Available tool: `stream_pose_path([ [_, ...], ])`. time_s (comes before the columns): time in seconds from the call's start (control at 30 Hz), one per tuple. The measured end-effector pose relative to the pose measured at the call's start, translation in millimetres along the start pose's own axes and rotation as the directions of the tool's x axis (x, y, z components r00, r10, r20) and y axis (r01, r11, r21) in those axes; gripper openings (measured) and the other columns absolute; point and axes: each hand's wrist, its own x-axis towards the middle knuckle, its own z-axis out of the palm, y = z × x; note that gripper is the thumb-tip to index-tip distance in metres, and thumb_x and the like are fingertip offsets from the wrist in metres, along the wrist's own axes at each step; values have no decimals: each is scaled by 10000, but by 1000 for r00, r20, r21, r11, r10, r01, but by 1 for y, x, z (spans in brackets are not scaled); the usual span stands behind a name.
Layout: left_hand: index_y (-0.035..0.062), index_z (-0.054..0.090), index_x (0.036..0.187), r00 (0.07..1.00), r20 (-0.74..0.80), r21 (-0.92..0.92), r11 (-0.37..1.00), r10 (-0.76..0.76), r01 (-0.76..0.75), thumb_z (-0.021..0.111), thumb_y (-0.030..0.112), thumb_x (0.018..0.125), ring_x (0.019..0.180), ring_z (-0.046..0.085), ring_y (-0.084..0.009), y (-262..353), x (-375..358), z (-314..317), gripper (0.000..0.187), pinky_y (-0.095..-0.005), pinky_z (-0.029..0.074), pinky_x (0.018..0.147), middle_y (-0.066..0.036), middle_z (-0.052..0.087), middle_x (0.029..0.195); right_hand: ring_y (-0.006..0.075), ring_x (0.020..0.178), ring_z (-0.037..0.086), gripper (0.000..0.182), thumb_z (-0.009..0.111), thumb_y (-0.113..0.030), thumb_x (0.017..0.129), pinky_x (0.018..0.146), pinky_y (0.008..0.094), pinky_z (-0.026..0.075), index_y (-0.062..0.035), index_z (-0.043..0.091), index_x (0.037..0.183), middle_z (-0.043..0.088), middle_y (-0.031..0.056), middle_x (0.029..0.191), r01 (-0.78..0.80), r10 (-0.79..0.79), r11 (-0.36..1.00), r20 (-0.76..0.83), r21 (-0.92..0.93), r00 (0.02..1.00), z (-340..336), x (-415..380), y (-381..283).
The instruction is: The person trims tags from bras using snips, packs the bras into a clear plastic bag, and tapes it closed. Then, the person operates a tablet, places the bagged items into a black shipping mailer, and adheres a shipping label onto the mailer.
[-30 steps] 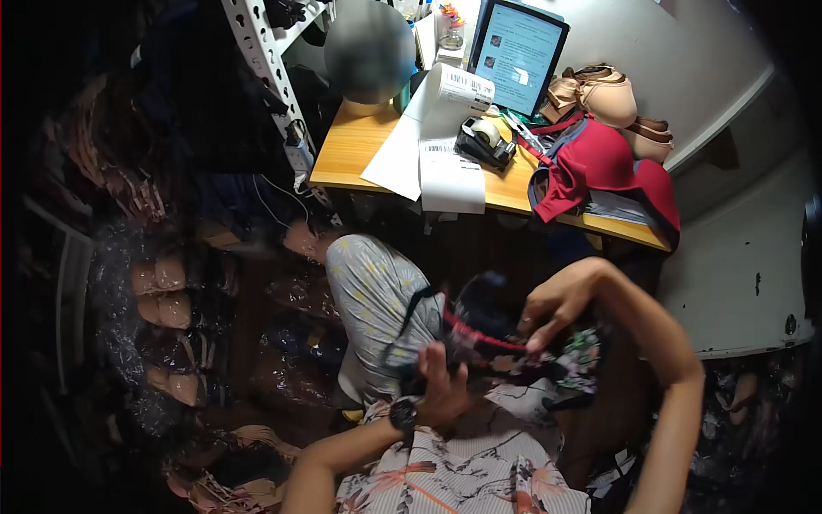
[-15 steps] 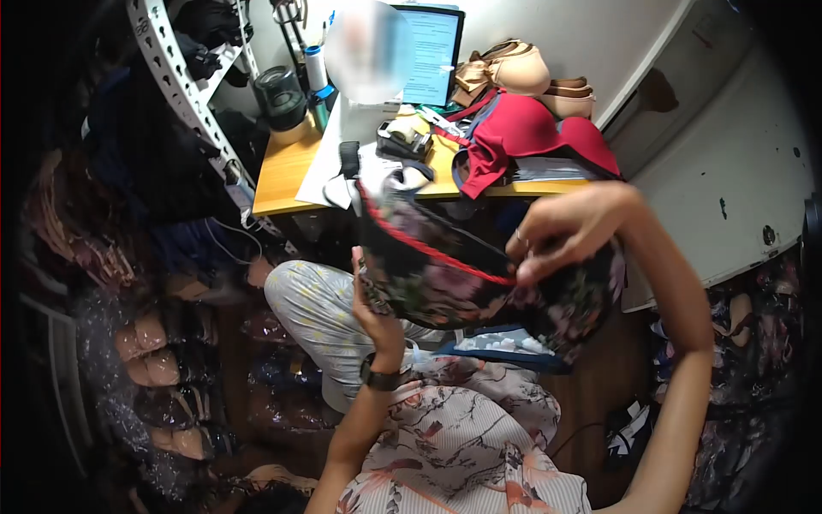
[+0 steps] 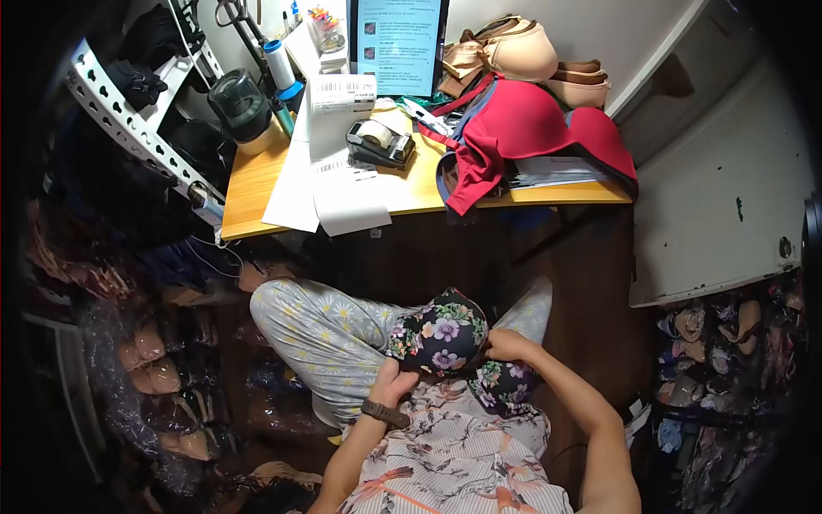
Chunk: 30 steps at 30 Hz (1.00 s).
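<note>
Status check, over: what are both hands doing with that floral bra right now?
Left hand and right hand both gripping the floral bra. Bra folded in the lap, under the desk. Nothing in the way.

- A cramped stockroom or packing corner of a lingerie seller.
- Bras (image 3: 535,128) lie heaped on the wooden counter (image 3: 257,184).
- A tablet screen (image 3: 399,44), a tape dispenser (image 3: 379,142) and printed label sheets (image 3: 336,176) sit beside them.
- Bagged bras (image 3: 150,377) fill the slotted metal shelving (image 3: 128,128) on the left.
</note>
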Motion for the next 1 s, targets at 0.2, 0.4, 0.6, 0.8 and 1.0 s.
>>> stream_pose_path([
  [0.2,2,532,1176,794,-97,-54,800,-600,598,579,144,877,974,578,-152,33,-6,-58,335,-294,474,837,-100,587,1123,334,851,610,405,709,-376,724,754,380,482,-4,672,881,640,177,941,205,-189,977,-199,61,962,-32,-29,0],
  [0.4,45,452,1251,817,-565,-154,988,-116,33,525,237,907,979,553,-178,61,162,-176,401,-307,469,833,-72,571,1109,305,832,622,359,717,-334,724,734,359,487,-15,678,883,639,172,853,229,-139,954,-394,193,909,-53,-39,-8],
  [0.6,66,512,1195,608,-253,777,533,752,-336,428,276,938,1034,542,-239,20,264,-256,343,-400,465,830,-76,553,1188,234,801,637,303,718,-268,743,717,330,489,3,671,871,650,145,852,237,-29,926,-569,295,822,-57,-77,-20],
  [0.8,29,590,1012,519,-528,804,593,672,50,469,355,913,849,618,-202,-22,232,-248,362,-339,505,622,-71,640,967,131,741,628,209,703,-184,778,666,261,489,-3,670,877,666,82,815,230,83,895,-650,381,755,-62,-76,-24],
  [1.0,38,579,804,708,-672,-205,973,-220,107,499,287,917,560,615,-165,64,114,-49,284,-248,456,475,-117,646,716,112,780,620,197,662,-126,822,671,229,483,11,636,961,650,82,901,519,-241,854,-869,22,432,-88,-18,-91],
])
